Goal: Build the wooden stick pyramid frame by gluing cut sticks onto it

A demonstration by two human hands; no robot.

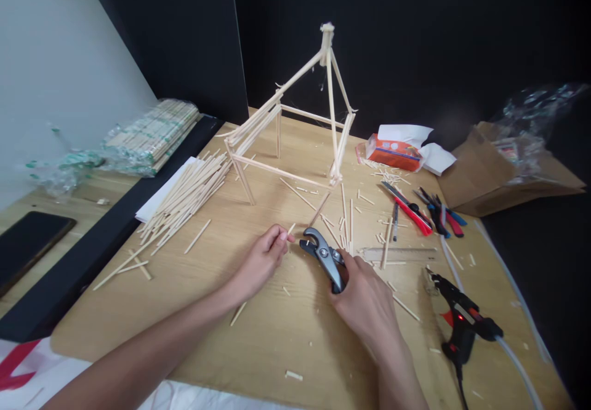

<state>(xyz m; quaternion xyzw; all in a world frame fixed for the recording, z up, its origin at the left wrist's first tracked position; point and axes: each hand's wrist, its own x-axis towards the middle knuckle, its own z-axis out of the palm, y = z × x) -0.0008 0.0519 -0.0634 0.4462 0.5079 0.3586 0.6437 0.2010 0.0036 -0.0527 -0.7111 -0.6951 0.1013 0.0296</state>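
Observation:
Between the fingertips of my left hand [264,257] is a thin wooden stick [291,228]; most of it is hidden by the hand. My right hand [367,293] is wrapped round the handles of pruning shears [324,255], whose grey hooked jaws point left, close to the stick. A small pale bit shows between the jaws. Behind both hands stands a stick frame [286,173] like a small house skeleton, with legs, a rectangle of beams and slanted sticks that meet at a peak.
Loose sticks [184,191] lie piled on the left near wrapped chopsticks [152,133]. To the right are a red cutter knife [409,208], pliers [441,213], a clear ruler [399,254], a tissue pack [394,151] and a glue gun [464,317] with its red light on. Stick offcuts are scattered around.

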